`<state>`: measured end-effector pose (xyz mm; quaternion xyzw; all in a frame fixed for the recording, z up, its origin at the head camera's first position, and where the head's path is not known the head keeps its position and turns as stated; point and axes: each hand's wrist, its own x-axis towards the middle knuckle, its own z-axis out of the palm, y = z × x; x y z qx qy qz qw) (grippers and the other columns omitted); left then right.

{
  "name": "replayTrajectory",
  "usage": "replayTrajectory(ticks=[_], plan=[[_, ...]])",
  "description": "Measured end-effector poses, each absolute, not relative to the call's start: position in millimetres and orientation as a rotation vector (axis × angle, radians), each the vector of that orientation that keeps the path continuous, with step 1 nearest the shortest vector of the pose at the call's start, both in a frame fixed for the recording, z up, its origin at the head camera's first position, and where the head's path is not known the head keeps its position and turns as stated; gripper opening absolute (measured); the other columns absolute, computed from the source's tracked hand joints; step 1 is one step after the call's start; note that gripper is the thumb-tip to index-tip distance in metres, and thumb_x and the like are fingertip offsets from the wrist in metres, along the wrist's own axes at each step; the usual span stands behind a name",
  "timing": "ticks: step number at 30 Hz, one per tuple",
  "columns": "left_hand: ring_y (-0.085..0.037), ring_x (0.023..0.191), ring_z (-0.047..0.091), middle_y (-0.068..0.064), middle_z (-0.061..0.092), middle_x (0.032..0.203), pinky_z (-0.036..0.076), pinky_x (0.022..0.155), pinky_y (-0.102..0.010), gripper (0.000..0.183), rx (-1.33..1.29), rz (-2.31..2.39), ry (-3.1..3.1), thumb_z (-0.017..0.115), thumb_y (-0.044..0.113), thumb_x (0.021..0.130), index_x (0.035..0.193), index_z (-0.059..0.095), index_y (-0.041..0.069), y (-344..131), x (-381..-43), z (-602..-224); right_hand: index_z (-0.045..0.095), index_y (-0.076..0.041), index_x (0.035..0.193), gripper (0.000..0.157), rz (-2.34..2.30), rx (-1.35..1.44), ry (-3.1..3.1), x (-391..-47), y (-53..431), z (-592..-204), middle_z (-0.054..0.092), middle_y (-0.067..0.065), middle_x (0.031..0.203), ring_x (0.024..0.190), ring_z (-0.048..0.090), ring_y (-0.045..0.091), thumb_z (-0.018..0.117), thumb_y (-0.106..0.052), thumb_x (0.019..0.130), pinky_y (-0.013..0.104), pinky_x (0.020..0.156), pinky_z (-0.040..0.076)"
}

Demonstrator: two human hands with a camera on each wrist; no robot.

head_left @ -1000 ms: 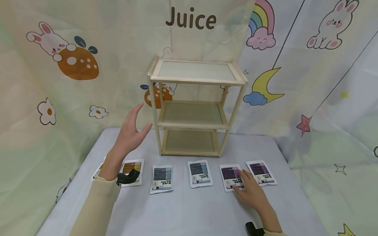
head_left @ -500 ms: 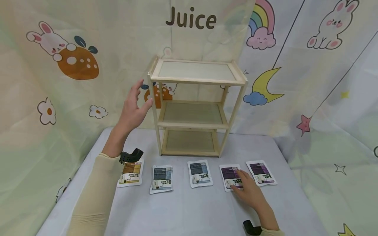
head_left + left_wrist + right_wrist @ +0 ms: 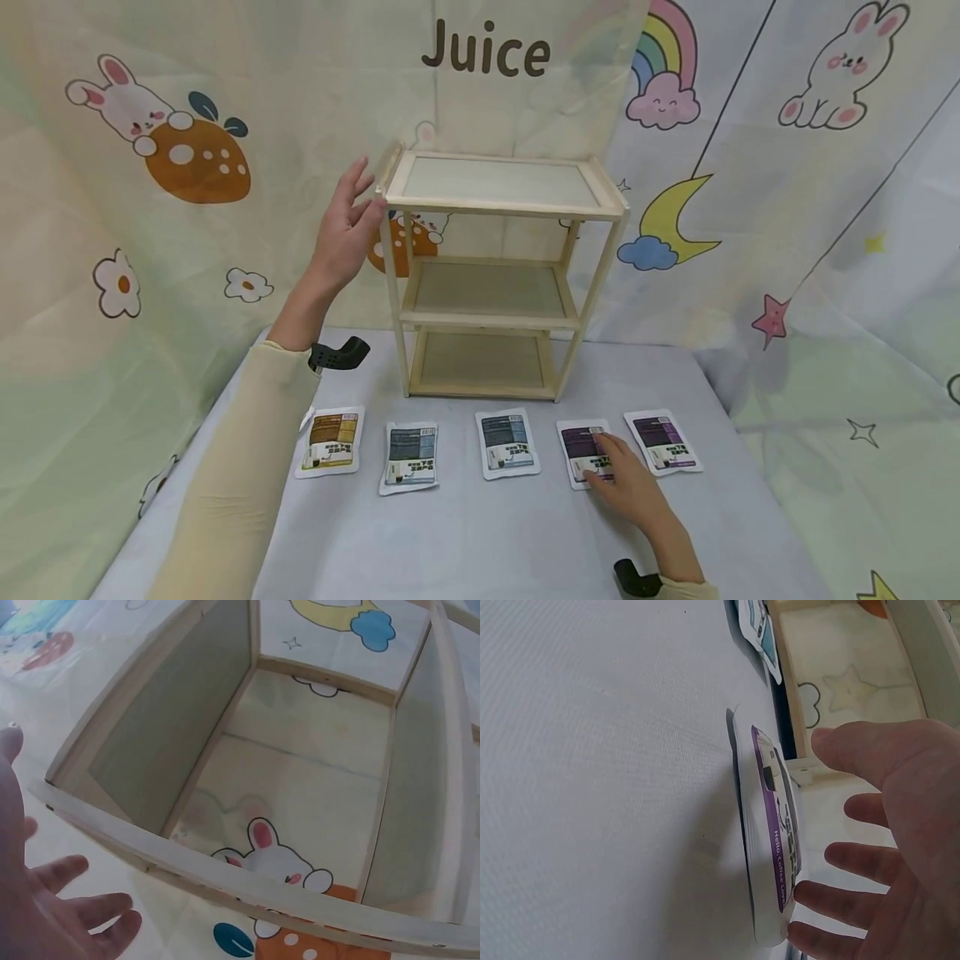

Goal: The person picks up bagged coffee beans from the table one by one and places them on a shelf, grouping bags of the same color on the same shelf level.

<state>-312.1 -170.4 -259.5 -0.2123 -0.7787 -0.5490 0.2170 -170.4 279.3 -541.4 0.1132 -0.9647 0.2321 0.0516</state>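
A pale wooden three-tier shelf (image 3: 491,320) stands at the back of the table. My left hand (image 3: 341,237) is raised beside its upper left corner, thumb near the top front post, fingers apart and relaxed. In the left wrist view the fingers (image 3: 105,907) are spread next to the wooden frame (image 3: 225,877) and hold nothing. My right hand (image 3: 633,487) hovers low over a white packet with a purple label (image 3: 581,446), covering its right side. Seen from the right wrist, the thumb and fingers are spread around the packet (image 3: 772,825), the lower fingertips right at its edge.
To the right lies another purple-labelled packet (image 3: 663,442). Two blue-labelled packets (image 3: 411,457) (image 3: 508,444) and an orange-labelled packet (image 3: 330,443) lie in the same row. A printed cloth backdrop (image 3: 300,108) hangs behind the white table (image 3: 450,542).
My left hand has risen from above the orange-labelled packet to the shelf's upper left corner. The right hand has stayed over the purple-labelled packet, shifting only slightly left.
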Motion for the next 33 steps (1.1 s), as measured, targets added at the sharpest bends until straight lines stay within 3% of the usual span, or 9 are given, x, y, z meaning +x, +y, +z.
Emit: replayTrajectory(ticks=[7, 13, 24, 33], plan=[[-0.033, 0.133, 0.039, -0.009, 0.029, 0.155, 0.038, 0.103, -0.051, 0.073, -0.516, -1.454, -2.324, 0.043, 0.053, 0.097, 0.156, 0.021, 0.016, -160.3, -322.0, -243.9, 0.044, 0.000, 0.142, 0.067, 0.700, 0.317, -2.937, -171.5, 283.3, -541.9, 0.044, 0.024, 0.141, 0.127, 0.043, 0.043, 0.074, -0.026, 0.087, 0.056, 0.101, 0.036], [-0.030, 0.133, 0.036, -0.013, 0.031, 0.152, 0.031, 0.108, -0.050, 0.072, -0.471, -1.536, -2.382, 0.042, 0.050, 0.099, 0.155, 0.021, 0.011, -156.0, -324.0, -236.4, 0.045, -0.001, 0.142, 0.068, 0.715, 0.299, -2.954, -171.9, 283.7, -542.2, 0.044, 0.025, 0.141, 0.127, 0.043, 0.043, 0.074, -0.026, 0.086, 0.057, 0.101, 0.036], [-0.023, 0.124, 0.043, -0.011, 0.039, 0.147, 0.031, 0.108, -0.038, 0.062, -0.274, -1.759, -2.359, 0.041, 0.033, 0.098, 0.155, 0.024, 0.015, -149.2, -330.1, -227.9, 0.046, 0.000, 0.141, 0.067, 0.709, 0.304, -2.933, -171.0, 281.9, -547.7, 0.045, 0.026, 0.139, 0.126, 0.044, 0.044, 0.074, -0.024, 0.086, 0.058, 0.100, 0.036], [-0.021, 0.128, 0.043, -0.006, 0.039, 0.149, 0.031, 0.108, -0.038, 0.063, -0.296, -1.740, -2.278, 0.043, 0.040, 0.097, 0.154, 0.028, 0.018, -150.2, -333.1, -239.9, 0.046, 0.002, 0.140, 0.065, 0.746, 0.312, -2.915, -171.8, 281.3, -547.1, 0.044, 0.028, 0.138, 0.125, 0.044, 0.046, 0.073, -0.022, 0.086, 0.059, 0.100, 0.036]])
